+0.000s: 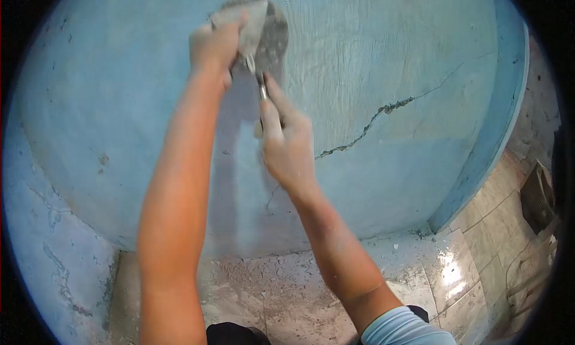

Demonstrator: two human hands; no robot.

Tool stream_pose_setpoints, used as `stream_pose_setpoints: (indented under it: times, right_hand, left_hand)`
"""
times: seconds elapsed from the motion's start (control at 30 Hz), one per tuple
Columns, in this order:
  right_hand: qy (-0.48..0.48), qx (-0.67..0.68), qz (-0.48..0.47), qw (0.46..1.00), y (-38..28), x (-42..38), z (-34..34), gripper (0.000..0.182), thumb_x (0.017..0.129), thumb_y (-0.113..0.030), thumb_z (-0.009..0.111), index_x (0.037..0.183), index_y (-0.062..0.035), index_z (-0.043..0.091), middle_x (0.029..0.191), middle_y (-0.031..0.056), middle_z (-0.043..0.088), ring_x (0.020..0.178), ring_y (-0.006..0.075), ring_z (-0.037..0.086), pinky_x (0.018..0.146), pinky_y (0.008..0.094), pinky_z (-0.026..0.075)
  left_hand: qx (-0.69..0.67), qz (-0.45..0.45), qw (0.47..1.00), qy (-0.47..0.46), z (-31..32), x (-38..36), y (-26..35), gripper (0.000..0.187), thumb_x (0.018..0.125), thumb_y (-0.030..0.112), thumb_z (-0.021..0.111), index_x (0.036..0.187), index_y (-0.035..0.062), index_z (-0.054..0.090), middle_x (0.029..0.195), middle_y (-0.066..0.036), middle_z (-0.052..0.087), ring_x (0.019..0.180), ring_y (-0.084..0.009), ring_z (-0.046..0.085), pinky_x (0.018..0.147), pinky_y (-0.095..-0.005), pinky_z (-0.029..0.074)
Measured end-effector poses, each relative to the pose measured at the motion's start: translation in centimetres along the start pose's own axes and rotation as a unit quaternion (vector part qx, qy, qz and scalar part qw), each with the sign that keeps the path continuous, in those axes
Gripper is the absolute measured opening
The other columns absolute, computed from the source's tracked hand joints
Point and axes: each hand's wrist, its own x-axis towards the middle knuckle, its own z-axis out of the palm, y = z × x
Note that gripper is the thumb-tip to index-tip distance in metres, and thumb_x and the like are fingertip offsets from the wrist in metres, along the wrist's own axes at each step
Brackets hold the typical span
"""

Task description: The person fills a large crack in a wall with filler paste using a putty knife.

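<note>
1. Flat, wedge-bladed grey metal trowel (256,25) with a slim handle: high on the wall, blade over a dark-grey rounded patch (275,42), slanting down to the right along its shank.
2. Right hand (288,142): fingers clamped around the trowel's handle, one finger stretched along it toward the shank.
3. Left hand (215,48): at the blade's left side, one finger laid over its face; motion blur hides whether the remaining fingers are apart or together.
4. Pale-blue, rough-painted wall (389,45): behind both hands, bearing the patch; a jagged dark crack (366,129) climbs rightward, to the right of the right hand.
5. Light-blue fabric sleeve (404,330): on the right upper arm.
6. Beige tiled floor (484,225): below the wall, strewn with pale crumbly debris (275,276) along its foot.
7. Dark, box-like object (537,198): on the floor at far right.
</note>
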Motion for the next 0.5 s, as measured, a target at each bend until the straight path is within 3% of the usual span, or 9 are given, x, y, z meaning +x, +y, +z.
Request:
stream_pose_setpoints:
  times: [0.07, 0.1, 0.17, 0.23, 0.33, 0.4, 0.47, 0.5]
  right_hand:
    - [0.007, -0.016, 0.018, 1.000, 4.4, -5.0, -0.5, 0.042, 0.106, -0.013, 0.051, 0.142, 0.0063, 0.058, 0.128, 0.0332, 0.065, 0.092, 0.0315, 0.072, 0.087, 0.0372, 0.053]
    - [0.005, -0.019, 0.055, 0.998, 6.8, -8.5, -0.9, 0.041, 0.106, -0.012, 0.051, 0.141, 0.0064, 0.058, 0.114, 0.0273, 0.067, 0.084, 0.0263, 0.068, 0.081, 0.0348, 0.053]
    - [0.002, -0.024, 0.128, 0.992, 11.6, -15.5, -1.7, 0.039, 0.106, -0.010, 0.052, 0.139, 0.0068, 0.060, 0.085, 0.0154, 0.069, 0.068, 0.0159, 0.060, 0.070, 0.0301, 0.053]
    - [0.029, 0.008, 0.151, 0.988, 15.6, -21.5, -1.9, 0.037, 0.105, -0.008, 0.053, 0.139, 0.0069, 0.060, 0.070, 0.0070, 0.056, 0.064, 0.0107, 0.055, 0.064, 0.0268, 0.049]
    - [0.033, 0.004, 0.142, 0.989, 13.2, -20.1, -1.8, 0.038, 0.105, -0.007, 0.054, 0.139, 0.0071, 0.060, 0.072, 0.0074, 0.057, 0.065, 0.0095, 0.054, 0.064, 0.0263, 0.048]
    - [-0.002, -0.015, 0.133, 0.991, 8.4, -14.0, -2.0, 0.039, 0.105, -0.008, 0.053, 0.140, 0.0080, 0.059, 0.082, 0.0156, 0.069, 0.068, 0.0169, 0.061, 0.069, 0.0294, 0.051]
    - [-0.022, -0.012, 0.073, 0.997, 4.3, -6.2, -1.3, 0.042, 0.104, -0.010, 0.051, 0.141, 0.0086, 0.057, 0.110, 0.0294, 0.066, 0.096, 0.0339, 0.067, 0.086, 0.0360, 0.052]
    - [-0.032, -0.009, 0.043, 0.998, 2.2, -2.3, -1.0, 0.043, 0.104, -0.012, 0.051, 0.141, 0.0089, 0.057, 0.124, 0.0362, 0.065, 0.111, 0.0424, 0.071, 0.094, 0.0393, 0.053]
  left_hand:
    - [0.084, -0.034, 0.996, -0.009, -1.3, -5.3, -3.7, 0.043, 0.093, 0.029, 0.076, 0.119, -0.0046, 0.071, 0.108, -0.012, 0.074, 0.092, -0.0218, 0.070, 0.080, -0.0366, 0.056]
    - [0.026, -0.055, 0.998, 0.016, -1.4, -9.0, -5.6, 0.035, 0.092, 0.026, 0.077, 0.111, -0.0021, 0.074, 0.099, -0.010, 0.076, 0.089, -0.0189, 0.068, 0.080, -0.0359, 0.053]
    - [0.129, -0.004, 0.992, 0.018, -3.3, -14.8, -12.0, 0.035, 0.093, 0.026, 0.077, 0.111, -0.0035, 0.073, 0.100, -0.011, 0.076, 0.093, -0.0201, 0.069, 0.086, -0.0368, 0.053]
    - [0.110, -0.029, 0.993, 0.022, -4.4, -19.8, -15.7, 0.036, 0.093, 0.026, 0.077, 0.112, -0.0033, 0.073, 0.101, -0.011, 0.076, 0.093, -0.0202, 0.069, 0.087, -0.0369, 0.053]
    - [0.100, -0.072, 0.992, 0.024, -4.0, -18.4, -13.9, 0.036, 0.093, 0.026, 0.076, 0.112, -0.0038, 0.073, 0.102, -0.012, 0.076, 0.094, -0.0199, 0.069, 0.087, -0.0369, 0.052]
    - [0.086, -0.048, 0.995, 0.009, -3.0, -13.1, -10.4, 0.037, 0.092, 0.027, 0.077, 0.113, -0.0042, 0.073, 0.104, -0.012, 0.076, 0.094, -0.0199, 0.069, 0.086, -0.0369, 0.053]
    - [0.111, -0.002, 0.993, 0.036, -0.9, -7.1, -4.3, 0.037, 0.092, 0.025, 0.077, 0.114, -0.0044, 0.073, 0.105, -0.013, 0.076, 0.093, -0.0202, 0.069, 0.084, -0.0368, 0.053]
    - [0.032, -0.015, 0.999, 0.036, 0.0, -4.0, -1.9, 0.038, 0.090, 0.025, 0.078, 0.115, -0.0042, 0.074, 0.105, -0.012, 0.076, 0.093, -0.0205, 0.069, 0.083, -0.0372, 0.053]
